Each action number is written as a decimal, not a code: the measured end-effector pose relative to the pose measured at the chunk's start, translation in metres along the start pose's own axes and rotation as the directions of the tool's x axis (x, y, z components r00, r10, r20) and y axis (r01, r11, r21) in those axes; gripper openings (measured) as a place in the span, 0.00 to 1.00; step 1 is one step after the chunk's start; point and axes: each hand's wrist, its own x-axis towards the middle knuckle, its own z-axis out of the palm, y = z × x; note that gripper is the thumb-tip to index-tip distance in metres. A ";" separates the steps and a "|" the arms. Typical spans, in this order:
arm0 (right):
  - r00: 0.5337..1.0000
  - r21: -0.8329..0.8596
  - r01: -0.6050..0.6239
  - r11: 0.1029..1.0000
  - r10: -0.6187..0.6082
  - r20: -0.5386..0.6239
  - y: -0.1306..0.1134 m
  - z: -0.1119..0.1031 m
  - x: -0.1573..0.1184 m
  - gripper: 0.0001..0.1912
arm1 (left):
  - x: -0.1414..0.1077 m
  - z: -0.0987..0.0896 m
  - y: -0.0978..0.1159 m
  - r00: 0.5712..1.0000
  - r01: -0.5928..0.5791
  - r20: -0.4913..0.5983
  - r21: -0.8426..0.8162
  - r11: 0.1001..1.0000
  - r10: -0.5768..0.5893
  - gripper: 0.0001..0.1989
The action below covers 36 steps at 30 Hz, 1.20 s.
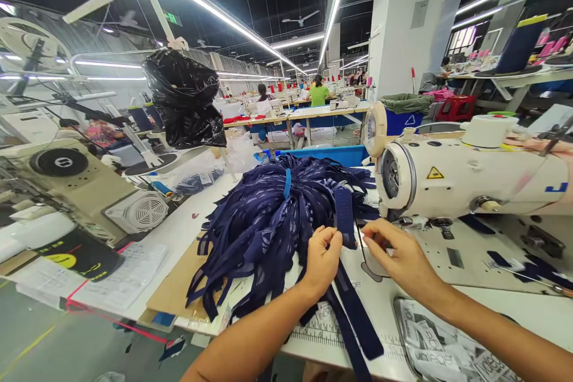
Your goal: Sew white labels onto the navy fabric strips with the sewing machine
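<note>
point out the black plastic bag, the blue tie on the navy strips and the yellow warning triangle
Black plastic bag (183,95): head view, middle of its crinkled front.
Blue tie (287,184): head view, middle of the band.
Yellow warning triangle (434,173): head view, centre of the sticker.

And here is the strip (344,215), dark navy and flat, with small dots down its face, pinched in the left hand (323,259) and held up at the front right of the bundle (273,209). The right hand (396,256) is seen just beside it; whether anything is gripped there cannot be told. The bundle, all navy bands, some sheer, is gathered by a blue tie (287,184) and spread across the white table (179,233), its loose ends fanned and overlapped, two long ones (360,319) trailed towards the near edge.
</note>
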 end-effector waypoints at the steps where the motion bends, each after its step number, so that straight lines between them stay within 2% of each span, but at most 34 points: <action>1: 0.996 -0.046 0.084 0.995 -0.084 -0.004 0.000 0.000 0.001 0.06 | 0.000 0.000 0.000 1.000 -0.002 -0.009 0.006 1.000 0.002 0.15; 3: 0.973 -0.138 0.226 0.964 -0.229 -0.008 -0.001 0.002 0.003 0.07 | -0.001 0.000 0.001 1.000 -0.011 -0.019 0.035 0.999 0.012 0.14; 6: 0.940 -0.252 0.322 0.913 -0.340 -0.029 -0.002 0.007 0.007 0.08 | -0.002 0.000 0.002 0.999 -0.024 -0.019 0.089 0.996 0.026 0.13; 11: 0.909 -0.369 0.371 0.852 -0.415 -0.046 -0.002 0.010 0.011 0.10 | -0.004 0.000 0.001 0.998 -0.066 -0.015 0.130 0.989 0.068 0.13; 17: 0.854 -0.503 0.462 0.731 -0.519 0.031 -0.008 0.007 0.012 0.16 | -0.009 -0.001 0.002 0.991 -0.127 -0.013 0.198 0.972 0.132 0.12; 23: 0.743 -0.601 0.600 0.529 -0.646 0.174 -0.009 0.007 0.011 0.17 | -0.015 0.002 -0.002 0.978 -0.185 -0.049 0.232 0.955 0.202 0.10; 25: 0.719 -0.575 0.626 0.526 -0.675 0.165 -0.007 0.007 0.010 0.16 | -0.015 0.003 -0.004 0.979 -0.178 -0.055 0.217 0.960 0.194 0.08; 27: 0.743 -0.474 0.620 0.625 -0.662 0.098 -0.003 0.007 0.009 0.14 | -0.015 0.004 -0.005 0.985 -0.153 -0.044 0.195 0.969 0.165 0.07; 29: 0.820 -0.328 0.551 0.767 -0.571 0.042 0.002 0.007 0.008 0.11 | -0.015 0.005 -0.003 0.991 -0.126 -0.022 0.176 0.976 0.131 0.07; 31: 0.894 -0.208 0.443 0.872 -0.447 0.028 0.008 0.007 0.006 0.08 | -0.014 0.004 -0.002 0.995 -0.101 -0.004 0.160 0.982 0.103 0.08; 33: 0.932 -0.146 0.363 0.920 -0.362 0.032 0.015 0.009 0.003 0.07 | -0.014 0.004 -0.003 0.997 -0.082 0.013 0.144 0.986 0.081 0.07; 36: 0.953 -0.102 0.302 0.948 -0.301 0.026 0.025 0.013 0.000 0.08 | -0.013 0.005 -0.007 0.999 -0.045 0.027 0.122 0.992 0.042 0.05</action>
